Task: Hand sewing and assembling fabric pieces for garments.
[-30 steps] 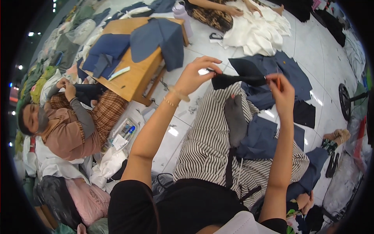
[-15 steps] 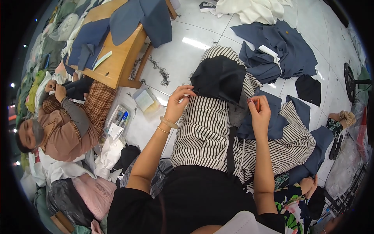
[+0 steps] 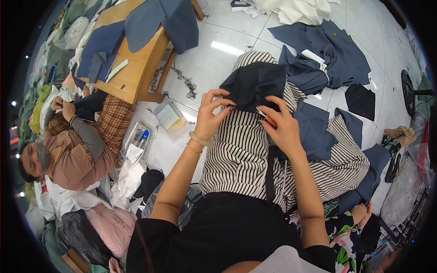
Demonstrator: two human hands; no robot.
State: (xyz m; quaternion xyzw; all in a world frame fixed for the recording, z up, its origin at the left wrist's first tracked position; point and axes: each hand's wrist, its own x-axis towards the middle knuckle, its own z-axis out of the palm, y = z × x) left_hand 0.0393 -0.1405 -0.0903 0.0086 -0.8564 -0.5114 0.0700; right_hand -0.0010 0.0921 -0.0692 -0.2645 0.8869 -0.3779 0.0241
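A black cloth piece (image 3: 255,84) is spread over my knees, on striped cloth (image 3: 234,154). My left hand (image 3: 213,111) pinches the black piece's near left edge between thumb and fingers. At the near right edge of that piece is my right hand (image 3: 281,126). It grips a small orange-handled tool (image 3: 270,120) whose short pale tip points toward the black cloth. My fingers cover most of the tool, so its exact kind cannot be made out. The forefinger of this hand rests on the cloth.
On the left stands a wooden table (image 3: 148,68) with blue-grey cloth pieces. A co-worker (image 3: 79,150) sits beside it. A clear tray of small items (image 3: 139,139) lies on the tiles. Blue-grey cloth (image 3: 339,57) is heaped ahead right. Another person's hands (image 3: 361,214) show at lower right.
My right hand has come left and forward with the orange-handled tool, from beside the black cloth to its near edge. My left hand stays at the left edge, its fingers shifted slightly.
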